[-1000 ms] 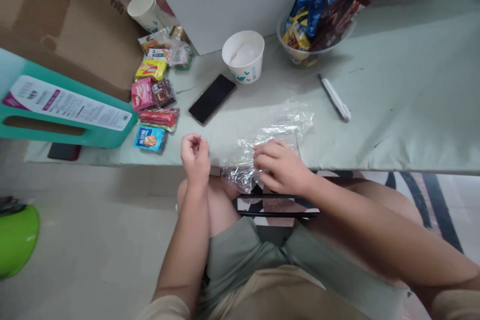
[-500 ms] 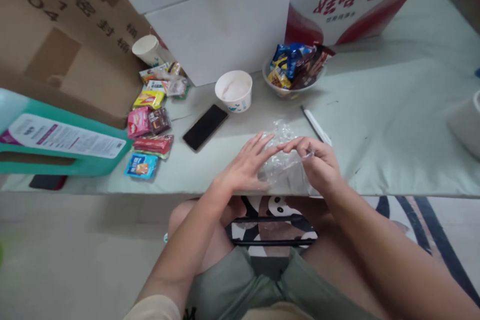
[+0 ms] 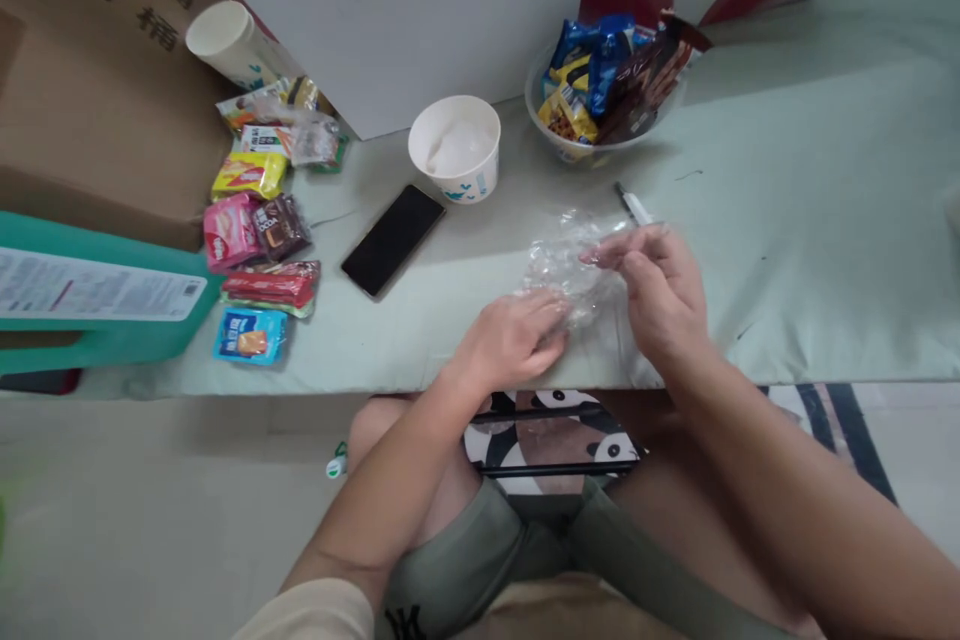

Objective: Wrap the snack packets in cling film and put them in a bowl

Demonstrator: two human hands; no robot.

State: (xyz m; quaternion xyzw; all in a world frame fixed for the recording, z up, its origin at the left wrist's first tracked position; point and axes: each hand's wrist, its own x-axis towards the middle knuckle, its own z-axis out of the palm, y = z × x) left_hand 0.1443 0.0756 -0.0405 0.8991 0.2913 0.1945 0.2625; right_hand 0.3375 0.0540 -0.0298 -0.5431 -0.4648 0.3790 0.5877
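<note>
Crumpled clear plastic wrap [image 3: 559,265] lies on the cloth in front of me, between my two hands. My left hand [image 3: 517,340] rests at its near left side, fingers curled and closed on the plastic. At the wrap's right side my right hand [image 3: 660,290] is closed in a pinch, thumb against the fingers, with the clear plastic at the fingertips; motion blurs them a little. A white pen-like tool [image 3: 636,208] with a dark tip sticks out just beyond my right hand, partly hidden by it.
A black phone [image 3: 394,240] lies left of the wrap. Behind stand a white paper bowl [image 3: 456,150] and a clear bowl [image 3: 607,145] of packaged snacks. Small snack packs [image 3: 247,175], a paper cup [image 3: 232,40], a green jug [image 3: 112,250] and cartons [image 3: 450,10] line the left and back.
My left hand's spread fingers have curled down onto the plastic. The right hand has moved slightly away from the left, still pinched. The view has shifted closer.
</note>
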